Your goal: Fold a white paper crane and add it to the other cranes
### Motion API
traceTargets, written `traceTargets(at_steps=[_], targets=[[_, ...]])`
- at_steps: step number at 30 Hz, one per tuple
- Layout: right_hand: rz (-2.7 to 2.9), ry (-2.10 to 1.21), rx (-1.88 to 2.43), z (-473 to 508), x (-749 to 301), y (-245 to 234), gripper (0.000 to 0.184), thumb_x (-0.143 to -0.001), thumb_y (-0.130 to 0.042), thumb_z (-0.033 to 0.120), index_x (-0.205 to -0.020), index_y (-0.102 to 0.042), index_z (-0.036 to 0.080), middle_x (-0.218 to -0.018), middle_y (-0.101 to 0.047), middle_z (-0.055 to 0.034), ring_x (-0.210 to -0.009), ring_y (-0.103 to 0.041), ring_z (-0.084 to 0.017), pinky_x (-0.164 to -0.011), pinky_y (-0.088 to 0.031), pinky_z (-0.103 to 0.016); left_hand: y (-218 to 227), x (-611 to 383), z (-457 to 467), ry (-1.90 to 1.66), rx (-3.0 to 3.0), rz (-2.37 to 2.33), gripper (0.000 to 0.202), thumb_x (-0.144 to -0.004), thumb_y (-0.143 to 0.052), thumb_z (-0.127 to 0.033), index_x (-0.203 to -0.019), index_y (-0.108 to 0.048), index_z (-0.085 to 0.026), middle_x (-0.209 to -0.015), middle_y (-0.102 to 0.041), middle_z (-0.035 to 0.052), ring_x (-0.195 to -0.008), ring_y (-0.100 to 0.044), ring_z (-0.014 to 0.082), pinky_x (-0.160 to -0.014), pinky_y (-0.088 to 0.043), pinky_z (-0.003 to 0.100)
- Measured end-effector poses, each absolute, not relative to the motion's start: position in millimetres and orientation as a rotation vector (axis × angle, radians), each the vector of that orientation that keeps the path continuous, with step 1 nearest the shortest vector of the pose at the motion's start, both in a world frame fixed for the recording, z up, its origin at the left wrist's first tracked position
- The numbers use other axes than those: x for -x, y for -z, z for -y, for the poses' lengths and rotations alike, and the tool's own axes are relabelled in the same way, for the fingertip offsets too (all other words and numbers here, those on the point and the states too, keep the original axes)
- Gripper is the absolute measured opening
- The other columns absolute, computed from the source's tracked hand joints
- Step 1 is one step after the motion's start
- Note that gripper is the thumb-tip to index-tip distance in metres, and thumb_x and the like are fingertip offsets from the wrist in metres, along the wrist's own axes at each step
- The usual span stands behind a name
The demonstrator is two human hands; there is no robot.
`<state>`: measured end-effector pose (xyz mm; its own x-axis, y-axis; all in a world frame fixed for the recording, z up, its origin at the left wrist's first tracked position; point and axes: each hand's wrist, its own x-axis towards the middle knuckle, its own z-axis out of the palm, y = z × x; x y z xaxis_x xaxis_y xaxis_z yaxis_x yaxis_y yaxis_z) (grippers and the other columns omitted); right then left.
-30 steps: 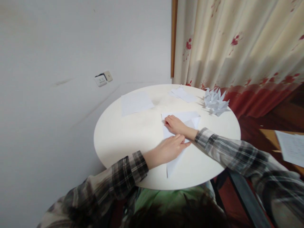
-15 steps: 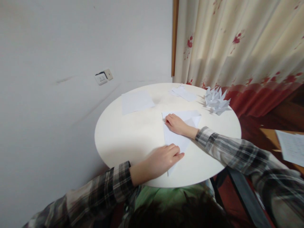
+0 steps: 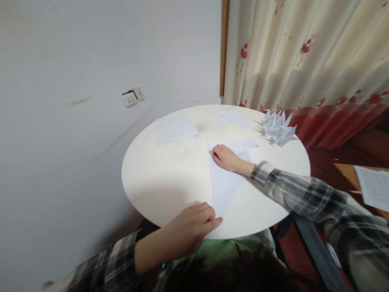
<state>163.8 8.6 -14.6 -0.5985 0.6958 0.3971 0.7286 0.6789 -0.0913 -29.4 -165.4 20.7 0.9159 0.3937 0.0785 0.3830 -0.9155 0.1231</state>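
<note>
A white sheet of paper [image 3: 226,186], folded into a long triangular shape, lies on the round white table [image 3: 161,174] with its narrow point toward me. My right hand [image 3: 225,157] presses on its upper left part, fingers curled under. At the lower point of the sheet is my left hand [image 3: 194,223], its fingers bent and its thumb stretched out over the tip. The left hand covers that tip, so the exact grip there is hidden.
Beyond the hands lie a flat white sheet [image 3: 176,129] at left and several smaller paper pieces [image 3: 235,118]. A cluster of folded paper shapes [image 3: 278,126] stands near the right edge. A wall with a socket [image 3: 129,99] borders the left side; a curtain [image 3: 291,52] hangs behind.
My left hand has slid down along the folded sheet toward me, from its lower middle to its point. My right hand stays in place on the paper.
</note>
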Motion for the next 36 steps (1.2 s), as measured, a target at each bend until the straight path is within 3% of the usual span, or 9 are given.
traceTargets(at_steps=[5,10,13,16,21,23,25,30,36], targets=[[2.487,0.125,1.119,-8,-163,15,0.011,-0.086,-0.040,0.020,-0.085,-0.050,0.014,-0.083,-0.055,-0.0085,-0.077,-0.046,-0.019,-0.074,-0.036,-0.031,-41,35,170,-0.014,-2.898,-0.599,0.033,-0.080,-0.047,-0.014,-0.112,-0.049,-0.018,-0.092,-0.057,0.0072,-0.082,-0.051,0.0193,-0.073,-0.043,0.031],[2.471,0.197,1.206,-6,-161,12,0.012,-0.087,-0.040,0.019,-0.085,-0.051,0.014,-0.084,-0.056,-0.0095,-0.079,-0.047,-0.021,-0.074,-0.036,-0.032,-41,27,150,-0.264,-2.867,-0.610,0.032,-0.093,-0.035,-0.021,-0.124,-0.042,-0.017,-0.119,-0.055,0.0077,-0.111,-0.048,0.0174,-0.098,-0.036,0.032],[2.400,0.237,1.356,-5,-160,11,0.012,-0.087,-0.040,0.017,-0.086,-0.051,0.014,-0.085,-0.057,-0.0114,-0.080,-0.049,-0.022,-0.072,-0.037,-0.032,-29,13,137,-0.307,-2.913,-0.587,0.042,-0.092,-0.040,-0.033,-0.129,-0.037,-0.014,-0.132,-0.047,0.0106,-0.121,-0.041,0.0205,-0.102,-0.034,0.035],[2.316,0.162,1.443,-4,-161,11,0.012,-0.086,-0.040,0.014,-0.085,-0.052,0.014,-0.085,-0.058,-0.0111,-0.080,-0.050,-0.021,-0.069,-0.037,-0.032,-16,4,127,-0.292,-2.977,-0.674,0.047,-0.090,-0.044,-0.035,-0.130,-0.037,-0.011,-0.132,-0.047,0.0128,-0.117,-0.045,0.0232,-0.100,-0.037,0.037],[2.247,-0.117,1.249,5,-163,4,0.005,-0.080,-0.049,0.014,-0.080,-0.054,0.015,-0.079,-0.058,-0.0059,-0.076,-0.050,-0.017,-0.071,-0.039,-0.028,-5,19,106,-0.306,-3.056,-0.669,0.036,-0.089,-0.036,-0.010,-0.123,-0.046,-0.012,-0.127,-0.052,0.0092,-0.112,-0.048,0.0198,-0.097,-0.040,0.035],[2.178,-0.012,1.183,11,-164,-4,0.008,-0.076,-0.054,0.013,-0.084,-0.055,0.015,-0.088,-0.057,-0.0078,-0.086,-0.048,-0.020,-0.075,-0.039,-0.032,-5,32,93,-0.320,-3.049,-0.676,0.038,-0.087,-0.035,-0.006,-0.122,-0.047,-0.014,-0.126,-0.053,0.0072,-0.113,-0.048,0.0176,-0.096,-0.041,0.034],[2.184,0.067,1.067,19,-165,-13,0.015,-0.076,-0.053,0.011,-0.089,-0.056,0.016,-0.098,-0.056,-0.0091,-0.094,-0.047,-0.022,-0.080,-0.038,-0.035,-4,45,80,-0.344,-3.039,-0.711,0.038,-0.087,-0.033,-0.005,-0.120,-0.049,-0.015,-0.123,-0.056,0.0063,-0.112,-0.049,0.0163,-0.095,-0.043,0.034],[2.505,-0.080,0.681,42,-165,-16,0.018,-0.084,-0.045,0.014,-0.096,-0.058,0.017,-0.094,-0.059,-0.0082,-0.089,-0.052,-0.017,-0.078,-0.043,-0.032,-1,59,64,-0.403,-3.063,-0.782,0.032,-0.090,-0.033,-0.008,-0.111,-0.054,-0.014,-0.113,-0.060,0.0062,-0.106,-0.052,0.0162,-0.092,-0.045,0.033],[2.647,-0.042,0.635,66,-180,-4,0.028,-0.089,-0.043,0.022,-0.113,-0.057,0.016,-0.107,-0.059,-0.0123,-0.101,-0.052,-0.020,-0.084,-0.044,-0.036,0,61,68,-0.389,-3.121,-0.760,0.036,-0.088,-0.036,-0.008,-0.121,-0.048,-0.016,-0.113,-0.058,0.0067,-0.103,-0.051,0.0177,-0.089,-0.045,0.034]])
